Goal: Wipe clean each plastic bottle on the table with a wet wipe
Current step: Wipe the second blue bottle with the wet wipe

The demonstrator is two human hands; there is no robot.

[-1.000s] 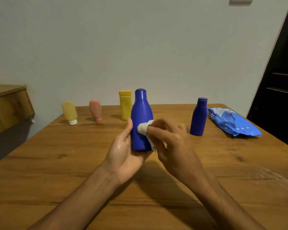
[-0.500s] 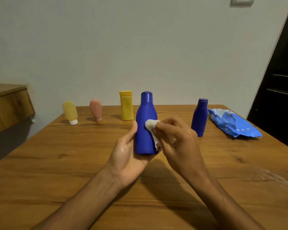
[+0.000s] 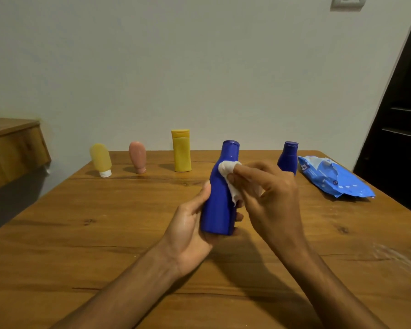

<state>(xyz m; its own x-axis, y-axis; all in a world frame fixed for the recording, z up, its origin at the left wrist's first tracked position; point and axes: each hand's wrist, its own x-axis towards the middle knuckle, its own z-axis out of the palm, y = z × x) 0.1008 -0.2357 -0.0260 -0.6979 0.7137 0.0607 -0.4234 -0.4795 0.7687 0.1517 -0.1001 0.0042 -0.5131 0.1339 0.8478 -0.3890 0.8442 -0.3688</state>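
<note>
My left hand (image 3: 190,231) grips the lower body of a tall blue bottle (image 3: 220,200), held upright and slightly tilted above the wooden table (image 3: 105,233). My right hand (image 3: 268,198) pinches a white wet wipe (image 3: 230,176) and presses it against the bottle's shoulder, just under the neck. A smaller blue bottle (image 3: 288,157) stands behind my right hand, partly hidden. Along the far edge stand a yellow flat bottle (image 3: 181,150), a pink tube (image 3: 137,157) and a pale yellow tube (image 3: 101,159) on its white cap.
A blue wet-wipe pack (image 3: 335,180) lies open at the far right of the table. A wooden ledge (image 3: 12,148) juts out on the left. A dark doorway (image 3: 401,129) is beyond the table's right edge. A wet smear (image 3: 396,255) shows near the right edge.
The bottle and both hands have shifted to the right and a little down in view. The wipe has climbed from the bottle's mid body to its shoulder.
</note>
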